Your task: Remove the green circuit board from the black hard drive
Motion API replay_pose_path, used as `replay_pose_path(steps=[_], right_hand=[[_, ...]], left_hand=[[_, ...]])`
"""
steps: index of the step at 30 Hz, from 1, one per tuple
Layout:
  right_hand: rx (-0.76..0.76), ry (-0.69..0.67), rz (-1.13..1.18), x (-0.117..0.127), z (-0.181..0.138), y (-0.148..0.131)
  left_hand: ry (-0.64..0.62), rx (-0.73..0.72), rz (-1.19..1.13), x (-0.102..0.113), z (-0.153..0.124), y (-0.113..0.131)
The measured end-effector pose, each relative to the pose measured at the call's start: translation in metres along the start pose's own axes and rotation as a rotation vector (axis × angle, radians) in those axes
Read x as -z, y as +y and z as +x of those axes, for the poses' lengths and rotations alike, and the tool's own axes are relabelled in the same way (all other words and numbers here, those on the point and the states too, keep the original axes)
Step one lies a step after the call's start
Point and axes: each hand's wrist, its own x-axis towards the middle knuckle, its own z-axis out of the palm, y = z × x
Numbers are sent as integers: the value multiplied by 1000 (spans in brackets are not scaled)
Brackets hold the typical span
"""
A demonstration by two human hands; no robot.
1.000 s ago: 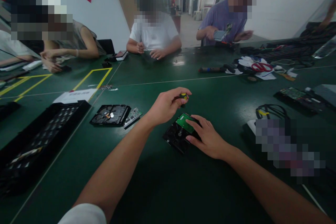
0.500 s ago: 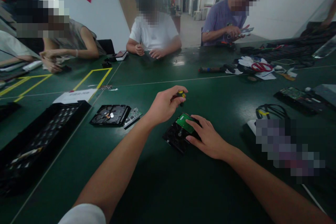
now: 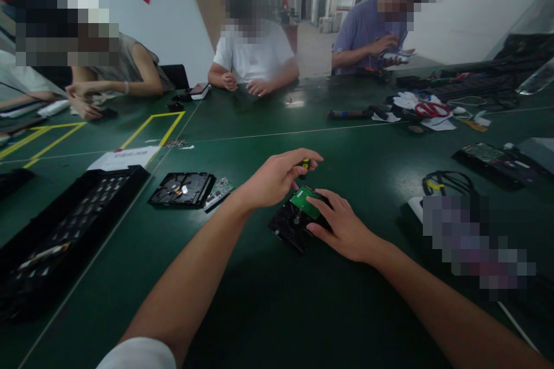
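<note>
A black hard drive point(image 3: 286, 225) with a green circuit board point(image 3: 304, 200) lies turned at an angle on the table in front of me. My right hand point(image 3: 341, 222) holds it from the right, with the thumb on the black casing and the other fingers over the board and far edge. Just above the drive's far end, my left hand point(image 3: 283, 176) is closed round a small screwdriver with a yellow and black handle point(image 3: 305, 165). Fingers cover most of this tool, and its tip is hidden.
Left of the drive lie another black drive point(image 3: 182, 189) and a loose circuit board point(image 3: 219, 193). A long black tray point(image 3: 73, 230) stands at far left. On the right are a coiled black cable point(image 3: 450, 183) and a board-topped device point(image 3: 489, 161). Several people sit across the green table.
My left hand has moved slightly right and tilted over the drive with the screwdriver, its fingers reaching further out. My right hand and the hard drive have stayed in place.
</note>
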Motion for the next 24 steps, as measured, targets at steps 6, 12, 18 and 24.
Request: replay_pose_path(steps=[6, 12, 18, 24], right_hand=[[-10, -12, 1, -1, 0, 1], [-10, -17, -4, 0, -1, 1], [-19, -12, 0, 0, 0, 0], [-5, 0, -3, 0, -1, 0]], left_hand=[[247, 24, 263, -7, 2, -6], [394, 60, 508, -23, 5, -6], [278, 19, 326, -13, 3, -5], [-44, 21, -28, -4, 1, 0]])
